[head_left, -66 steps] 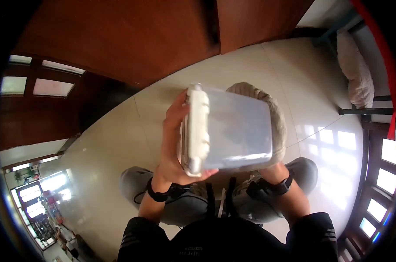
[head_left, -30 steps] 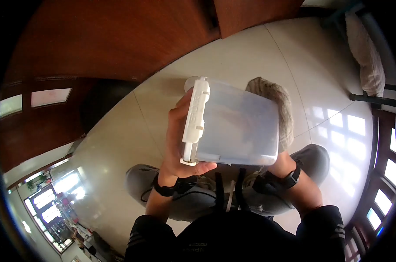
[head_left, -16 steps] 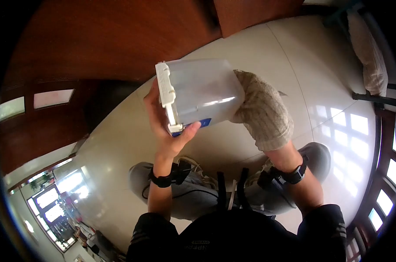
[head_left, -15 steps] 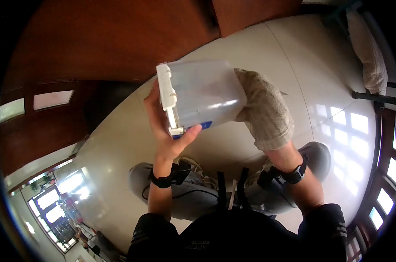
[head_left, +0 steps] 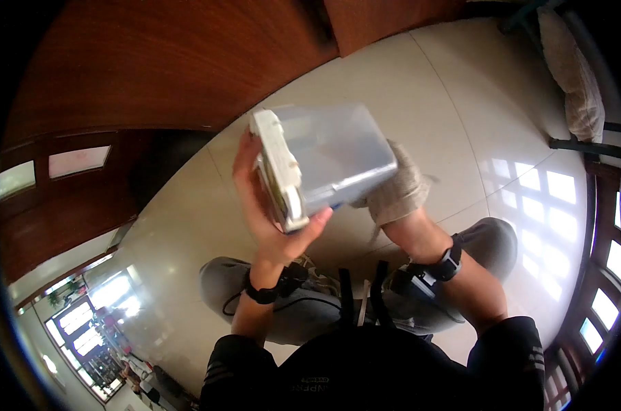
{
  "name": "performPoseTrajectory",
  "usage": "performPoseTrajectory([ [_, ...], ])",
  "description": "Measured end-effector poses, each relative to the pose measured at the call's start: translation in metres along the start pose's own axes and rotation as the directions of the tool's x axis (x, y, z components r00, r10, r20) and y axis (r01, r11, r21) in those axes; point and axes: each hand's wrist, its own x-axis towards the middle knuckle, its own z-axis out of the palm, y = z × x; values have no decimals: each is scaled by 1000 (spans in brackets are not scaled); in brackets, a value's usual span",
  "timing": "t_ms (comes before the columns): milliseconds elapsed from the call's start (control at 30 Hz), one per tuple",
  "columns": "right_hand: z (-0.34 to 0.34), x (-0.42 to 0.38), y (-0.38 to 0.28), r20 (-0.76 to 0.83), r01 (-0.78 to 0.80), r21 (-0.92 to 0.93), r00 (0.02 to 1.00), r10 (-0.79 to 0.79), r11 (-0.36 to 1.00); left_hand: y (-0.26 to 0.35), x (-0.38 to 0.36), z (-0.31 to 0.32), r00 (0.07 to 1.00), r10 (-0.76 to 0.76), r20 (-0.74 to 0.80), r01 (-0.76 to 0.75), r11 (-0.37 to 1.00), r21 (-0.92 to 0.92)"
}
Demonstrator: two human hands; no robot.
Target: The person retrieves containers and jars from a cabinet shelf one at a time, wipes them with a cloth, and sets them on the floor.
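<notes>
A clear plastic container (head_left: 345,147) is held in the air before me, lying on its side with its white clipped rim (head_left: 280,161) toward the left. My left hand (head_left: 266,222) is closed around that rim end, its thumb along the near lower edge and its fingers behind. A beige-grey cloth (head_left: 403,185) is bunched over my right hand (head_left: 410,229) and pressed to the right, bottom end of the container. The cloth hides my right fingers, and only the back of the hand near the wrist shows.
Glossy cream floor tiles (head_left: 447,123) lie below. Dark red-brown wooden panels (head_left: 173,61) rise at the front and left. A metal-framed rack with a pale cloth bundle (head_left: 576,82) stands at the right. My bent knees (head_left: 492,246) are close beneath my arms.
The cloth and my right hand have moved left and a little down along the container's end. The container has tilted slightly and shifted a little right and down with my left hand.
</notes>
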Motion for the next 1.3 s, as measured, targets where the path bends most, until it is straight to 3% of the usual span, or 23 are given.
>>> performPoseTrajectory([
  [33,-3,2,6,-44,-36,-50,998,33,998,3,1,-2,999,-46,-28,46,999,-1],
  [67,-9,-1,15,10,-6,18,1000,6,1000,7,2,-5,998,-55,-24,55,998,27],
  [133,-19,-6,24,150,254,-324,965,-215,912,14,4,-7,997,-70,-20,71,994,85],
  [200,-27,-8,16,374,513,-696,856,-356,502,17,2,-5,999,-11,-37,16,992,123],
  [233,-30,-8,3,509,578,-806,787,-348,127,20,3,-5,999,5,-47,0,994,109],
  [300,-29,-4,-5,672,561,-739,654,-347,-373,20,5,-10,999,41,-30,-37,988,148],
  [333,-27,-1,-4,713,536,-699,574,-402,-474,20,5,-12,999,20,-42,-14,990,140],
  [400,-28,1,2,696,592,-710,505,-510,-383,20,4,-13,998,-21,-67,30,992,127],
  [433,-30,-1,7,630,664,-725,537,-561,-179,21,5,-13,997,-29,-68,35,995,95],
  [500,-29,-5,4,632,739,-665,480,-609,-107,23,7,-9,999,-27,-47,29,998,50],
  [533,-20,-8,-7,700,749,-616,378,-606,-245,24,7,-8,999,-18,-28,19,999,38],
  [600,-17,-6,-15,766,780,-534,284,-577,-325,22,6,-9,999,44,28,-46,996,80],
  [733,-37,9,-14,781,896,-434,322,-535,-95,19,2,-7,982,162,94,-177,967,186],
  [833,-33,7,-16,762,918,-380,380,-524,113,14,-1,1,959,282,6,-271,915,298],
  [900,-26,-1,-22,753,892,-448,414,-512,61,12,-2,2,938,345,-36,-310,881,356],
  [933,-25,-7,-25,753,851,-522,424,-503,-64,10,-3,2,932,359,-53,-318,876,362],
  [1000,-26,-14,-21,737,787,-592,443,-511,-172,11,-6,3,935,347,-76,-299,884,359],
  [1033,-26,-17,-17,721,783,-602,449,-528,-156,13,-8,3,940,334,-76,-285,887,364],
  [1100,-24,-20,-15,736,744,-611,406,-542,-271,22,-12,1,952,303,-35,-264,876,404],
  [1133,-21,-22,-16,766,694,-601,359,-533,-396,25,-13,0,955,297,-17,-262,866,427],
  [1200,-23,-21,-12,679,687,-671,416,-605,-281,26,-13,2,944,329,-3,-290,837,463],
  [1233,-29,-20,-2,547,703,-710,528,-650,-26,26,-13,3,938,347,-5,-304,828,471],
  [1300,-33,-19,3,479,712,-688,589,-651,138,26,-15,5,932,361,-39,-306,838,451],
])
